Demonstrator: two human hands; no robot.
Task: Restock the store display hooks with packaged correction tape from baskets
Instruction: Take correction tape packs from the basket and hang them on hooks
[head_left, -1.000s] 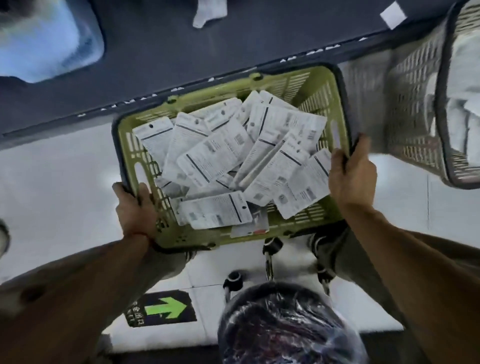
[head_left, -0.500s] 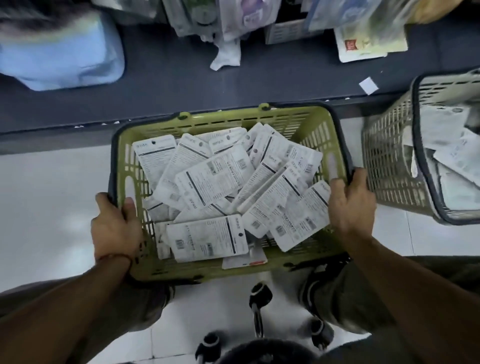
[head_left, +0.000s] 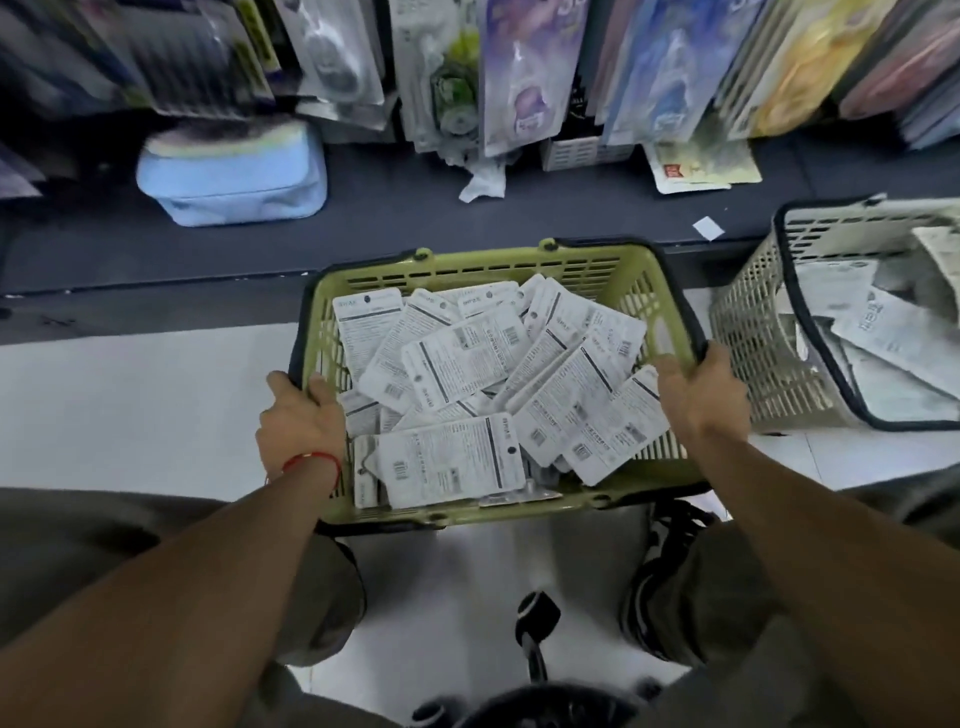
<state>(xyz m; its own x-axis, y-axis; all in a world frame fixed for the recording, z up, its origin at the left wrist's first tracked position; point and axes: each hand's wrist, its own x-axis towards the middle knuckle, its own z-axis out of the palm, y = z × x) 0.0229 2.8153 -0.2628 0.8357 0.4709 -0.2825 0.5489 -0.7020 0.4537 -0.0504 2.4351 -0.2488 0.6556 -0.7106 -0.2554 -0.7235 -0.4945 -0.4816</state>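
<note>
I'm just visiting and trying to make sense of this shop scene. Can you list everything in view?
Green basket: one, olive green with dark rim, on the floor, centre.
Correction tape packs: many, white card backs up, heaped in the green basket.
Beige basket: one, at right, holding white packets.
Pouch: one, light blue, on the dark shelf.
Hanging goods: many, mixed colours, along the top.
Left hand: grips the green basket's left rim.
Right hand: grips its right rim.

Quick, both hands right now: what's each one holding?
Left hand: grips the green basket by its left rim.
Right hand: grips the same basket's right rim.
</note>
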